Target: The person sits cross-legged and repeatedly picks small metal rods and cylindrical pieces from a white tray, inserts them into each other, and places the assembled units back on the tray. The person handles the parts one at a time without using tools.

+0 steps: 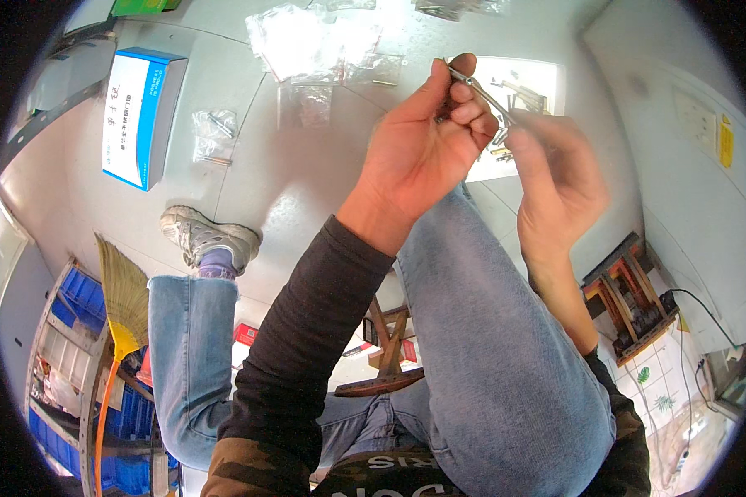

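Observation:
My left hand [414, 157] is raised palm up, its thumb and fingers pinching one end of a slim silvery metal rod [489, 95] with a small joint or knob near that end. The rod slants down to the right, where the fingertips of my right hand [562, 178] close on its other end. My right hand is slightly smeared by motion. Beneath both hands lies a white sheet [549, 73] carrying several small metal parts [522, 98], partly hidden by my fingers.
Clear plastic bags [307, 50] lie ahead on the grey floor. A blue-and-white box [145, 120] and a small bag with metal pins [214, 137] are at the left. A yellow broom [124, 298] leans by blue crates [133, 414]; a wooden stool [634, 298] is at the right.

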Action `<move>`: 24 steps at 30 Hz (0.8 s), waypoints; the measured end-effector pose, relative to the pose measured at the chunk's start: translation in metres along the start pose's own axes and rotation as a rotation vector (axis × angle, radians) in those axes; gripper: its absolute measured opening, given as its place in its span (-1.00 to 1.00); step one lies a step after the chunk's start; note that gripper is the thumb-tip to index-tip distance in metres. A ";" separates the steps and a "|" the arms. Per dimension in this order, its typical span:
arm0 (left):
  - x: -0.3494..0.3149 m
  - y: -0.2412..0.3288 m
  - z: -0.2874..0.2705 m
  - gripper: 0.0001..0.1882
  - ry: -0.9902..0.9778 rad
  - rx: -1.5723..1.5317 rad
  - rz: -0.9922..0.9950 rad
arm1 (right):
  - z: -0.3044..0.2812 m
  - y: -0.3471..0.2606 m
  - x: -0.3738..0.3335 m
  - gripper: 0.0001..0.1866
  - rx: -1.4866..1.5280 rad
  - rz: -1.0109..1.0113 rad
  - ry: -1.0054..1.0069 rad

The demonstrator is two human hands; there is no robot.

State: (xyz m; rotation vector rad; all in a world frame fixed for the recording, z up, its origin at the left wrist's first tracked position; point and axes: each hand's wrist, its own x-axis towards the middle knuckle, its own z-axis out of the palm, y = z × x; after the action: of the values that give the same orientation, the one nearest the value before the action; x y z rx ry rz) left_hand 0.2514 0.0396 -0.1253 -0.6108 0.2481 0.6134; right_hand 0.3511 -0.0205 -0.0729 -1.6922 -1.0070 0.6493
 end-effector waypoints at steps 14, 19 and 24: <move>0.000 0.000 -0.005 -0.70 0.072 0.228 0.062 | -0.002 0.001 -0.002 -0.86 -0.038 0.080 0.051; 0.000 0.000 -0.004 -0.69 0.094 0.361 0.097 | -0.003 0.000 -0.004 -0.87 -0.070 0.120 0.045; -0.001 0.002 -0.003 -0.69 0.075 0.385 0.101 | -0.001 0.003 -0.003 -0.87 -0.096 0.066 0.051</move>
State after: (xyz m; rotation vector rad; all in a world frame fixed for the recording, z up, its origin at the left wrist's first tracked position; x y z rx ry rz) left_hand 0.2490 0.0386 -0.1279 -0.2512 0.4576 0.6198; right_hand 0.3510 -0.0237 -0.0758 -1.8236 -0.9629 0.6054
